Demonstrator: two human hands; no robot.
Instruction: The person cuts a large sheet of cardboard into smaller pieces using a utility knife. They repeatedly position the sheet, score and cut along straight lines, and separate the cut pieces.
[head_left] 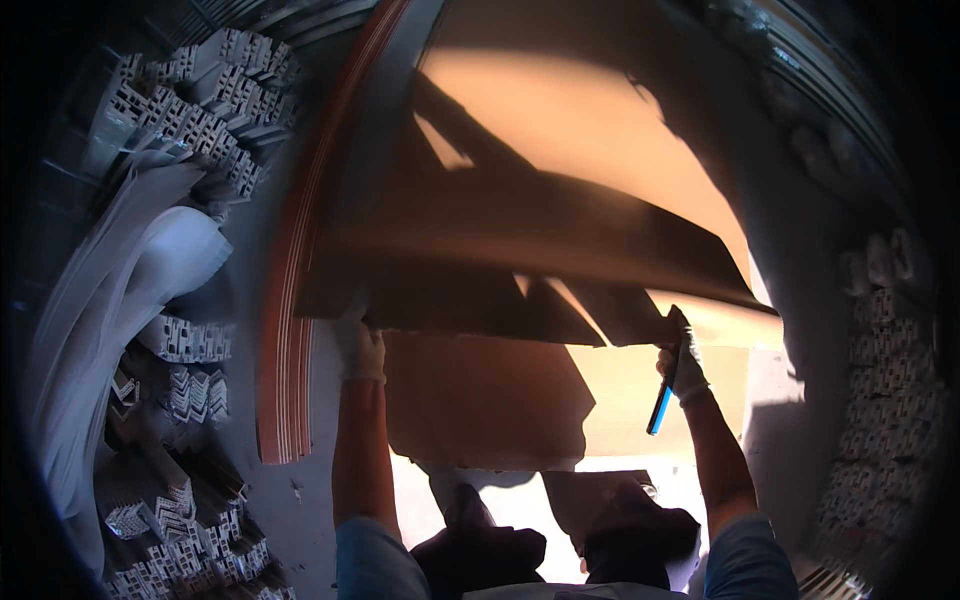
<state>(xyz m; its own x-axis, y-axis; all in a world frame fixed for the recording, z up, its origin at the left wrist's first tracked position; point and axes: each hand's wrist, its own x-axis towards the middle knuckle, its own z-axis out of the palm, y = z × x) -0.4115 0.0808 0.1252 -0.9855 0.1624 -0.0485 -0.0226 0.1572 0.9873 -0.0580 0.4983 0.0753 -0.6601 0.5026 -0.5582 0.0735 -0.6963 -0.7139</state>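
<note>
A large brown sheet (480, 225), apparently cardboard or kraft paper, spans the middle, its near edge lifted and curved. My gloved left hand (362, 345) is closed on the left part of that edge; its fingers are partly lost in shadow. At the right end, my gloved right hand (686, 365) is wrapped round a slim blue-and-black tool (659, 408), perhaps a utility knife. The right fingertips are close to the sheet's edge; whether they also pinch it, I cannot tell. Below the lifted edge lies another brown piece (480, 400), partly in shadow.
Long reddish-brown striped strips (285, 330) run along the sheet's left side. Stacked pale hollow profiles (205, 105) and crumpled translucent plastic wrap (180, 265) line the far left. More stacked profiles (880, 400) stand in shade at right. My dark shoes (480, 545) are below.
</note>
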